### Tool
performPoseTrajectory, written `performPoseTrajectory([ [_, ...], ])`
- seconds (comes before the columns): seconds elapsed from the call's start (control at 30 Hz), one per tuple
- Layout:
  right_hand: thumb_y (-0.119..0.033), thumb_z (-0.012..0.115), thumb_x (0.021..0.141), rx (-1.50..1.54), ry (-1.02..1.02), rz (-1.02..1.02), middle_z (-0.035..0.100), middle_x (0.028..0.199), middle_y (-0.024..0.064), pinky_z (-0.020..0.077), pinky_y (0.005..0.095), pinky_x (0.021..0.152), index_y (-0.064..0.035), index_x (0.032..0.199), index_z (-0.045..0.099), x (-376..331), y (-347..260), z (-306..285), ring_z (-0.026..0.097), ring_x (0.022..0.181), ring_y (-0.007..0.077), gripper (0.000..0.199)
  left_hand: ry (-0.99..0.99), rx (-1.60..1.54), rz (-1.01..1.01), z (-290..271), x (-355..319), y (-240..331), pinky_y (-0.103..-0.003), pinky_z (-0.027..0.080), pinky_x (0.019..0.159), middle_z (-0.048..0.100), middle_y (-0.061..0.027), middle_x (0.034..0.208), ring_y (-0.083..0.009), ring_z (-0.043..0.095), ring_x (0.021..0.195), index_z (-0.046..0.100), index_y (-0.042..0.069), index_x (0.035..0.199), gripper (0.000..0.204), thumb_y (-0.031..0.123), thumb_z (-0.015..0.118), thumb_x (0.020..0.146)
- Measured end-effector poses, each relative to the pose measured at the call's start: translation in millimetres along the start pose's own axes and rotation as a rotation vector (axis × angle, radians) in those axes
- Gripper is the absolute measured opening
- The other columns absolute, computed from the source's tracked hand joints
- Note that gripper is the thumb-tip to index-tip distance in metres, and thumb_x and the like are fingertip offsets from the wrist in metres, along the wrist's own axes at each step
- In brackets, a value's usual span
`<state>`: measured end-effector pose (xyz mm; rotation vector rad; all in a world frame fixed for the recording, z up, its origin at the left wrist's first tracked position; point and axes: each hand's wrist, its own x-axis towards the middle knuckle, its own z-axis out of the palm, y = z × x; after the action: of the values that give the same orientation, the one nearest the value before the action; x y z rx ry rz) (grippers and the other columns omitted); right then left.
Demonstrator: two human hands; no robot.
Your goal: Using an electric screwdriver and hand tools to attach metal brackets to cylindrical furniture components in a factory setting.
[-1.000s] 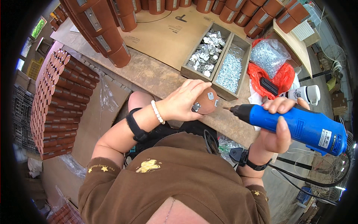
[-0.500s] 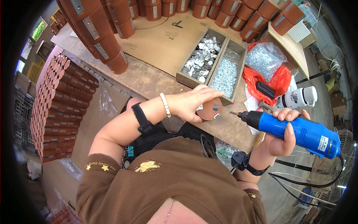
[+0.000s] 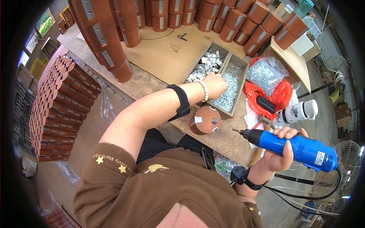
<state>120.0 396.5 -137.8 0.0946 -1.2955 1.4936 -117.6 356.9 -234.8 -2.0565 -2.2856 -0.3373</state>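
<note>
My left hand [image 3: 215,86] reaches into the wooden box [image 3: 237,103], over the divider between its two compartments. Its fingers are curled down at the edge of the silver screws [image 3: 230,85]; whatever they pinch is hidden. Small metal plates [image 3: 210,62] fill the other compartment. A red-brown cylinder [image 3: 207,118] stands by itself on the table's near edge, with small metal pieces and a dark round spot on its top. My right hand [image 3: 280,160] grips a blue electric screwdriver [image 3: 300,151], its bit pointing left toward the cylinder without touching it.
Stacked red-brown cylinders [image 3: 159,17] line the table's back, with a tall stack [image 3: 108,49] at left. Another large pile [image 3: 62,110] stands left of the table. Right of the box are a bag of screws [image 3: 268,72], red plastic [image 3: 283,98], a white bottle [image 3: 300,111] and a hammer [image 3: 266,121].
My left hand has let go of the cylinder and moved up into the box. The cylinder now stands on the table unheld. The screwdriver has shifted slightly down and left.
</note>
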Motion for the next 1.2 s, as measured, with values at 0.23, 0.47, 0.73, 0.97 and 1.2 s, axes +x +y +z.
performPoseTrajectory([
  [0.23,-0.006,0.052,0.069,-0.014,0.038,0.004,0.046,0.081,0.0106,0.0432,0.0363,0.068,-0.0018,0.117,0.03,-0.6,-3.6,-6.9,0.048,0.073,0.021,0.054,0.123,0.11,0.075,10.3,-3.9,-2.3,-0.034,0.039,0.066,0.053,-0.0032,0.071,-0.0206,0.05,0.08,0.061,0.012,0.064,0.008,0.019,0.062,0.061],
  [0.47,-0.006,0.052,0.068,0.032,0.045,0.007,0.046,0.08,0.0104,0.0428,0.0364,0.068,-0.0019,0.117,0.031,0.3,-3.8,-4.3,0.048,0.072,0.0205,0.053,0.334,-0.665,0.077,-32.6,-18.4,3.5,-0.027,0.046,0.058,0.061,-0.008,0.076,-0.016,0.058,0.065,0.052,0.002,0.066,0.007,0.006,0.058,0.067],
  [0.73,-0.01,0.051,0.069,0.118,0.064,-0.01,0.045,0.081,0.0096,0.0421,0.0365,0.068,-0.0013,0.116,0.031,4.7,-4.6,5.9,0.046,0.072,0.0198,0.052,0.107,-0.96,0.001,-61.0,-73.4,33.2,-0.02,0.046,0.056,0.059,-0.0036,0.068,-0.0062,0.055,0.062,0.056,0.001,0.075,0.014,0.011,0.064,0.072],
  [0.97,-0.011,0.05,0.069,0.227,-0.012,-0.034,0.045,0.082,0.0094,0.0423,0.0368,0.067,-0.0018,0.116,0.032,4.0,-1.9,21.7,0.046,0.074,0.0202,0.051,0.105,-1.098,0.014,-59.0,-98.5,48.4,-0.023,0.046,0.063,0.059,-0.0035,0.075,-0.0093,0.056,0.07,0.059,0.001,0.076,0.011,0.007,0.066,0.07],
  [1.2,-0.011,0.052,0.069,0.211,-0.041,-0.044,0.045,0.083,0.0093,0.0428,0.0364,0.066,-0.0028,0.118,0.031,1.3,-1.6,30.0,0.046,0.073,0.02,0.054,0.113,-1.263,-0.087,-55.4,-107.1,53.3,-0.023,0.045,0.067,0.058,-0.0041,0.077,-0.0098,0.054,0.073,0.06,0.001,0.078,0.011,0.005,0.066,0.069],
])
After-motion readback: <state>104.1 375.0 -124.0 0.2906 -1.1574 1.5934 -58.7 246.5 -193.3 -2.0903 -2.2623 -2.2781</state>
